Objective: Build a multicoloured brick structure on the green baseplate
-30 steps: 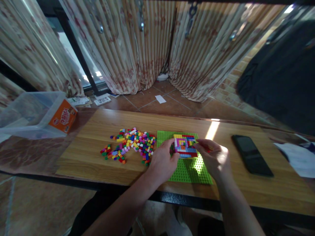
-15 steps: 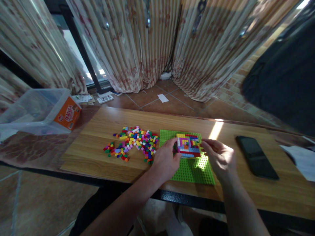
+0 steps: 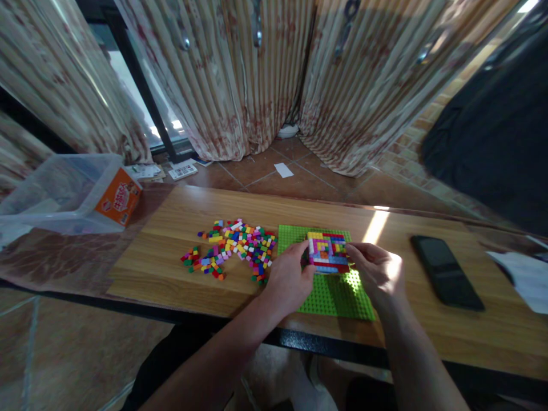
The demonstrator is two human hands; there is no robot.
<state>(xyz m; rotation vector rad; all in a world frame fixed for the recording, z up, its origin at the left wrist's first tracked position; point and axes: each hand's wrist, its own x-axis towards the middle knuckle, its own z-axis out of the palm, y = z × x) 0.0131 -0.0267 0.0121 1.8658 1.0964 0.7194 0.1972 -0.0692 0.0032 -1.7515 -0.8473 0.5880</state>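
Note:
A block of joined toy bricks in many colours is held over the green baseplate. My left hand grips its left side, thumb at the near edge and fingers at the far side. At its right edge are the pinched thumb and forefinger of my right hand; whether a small brick sits between them is hidden. Loose bricks lie scattered on the wooden table left of the baseplate. Sunlight falls on the baseplate and on my right hand.
A black phone lies on the table at the right, with white paper beyond it. At the far left stands a clear plastic bin with an orange label. Curtains hang behind the table. Dark fabric fills the upper right.
My right hand has moved slightly left, its fingertips now closer over the right edge of the brick block. My left hand keeps its hold, almost still.

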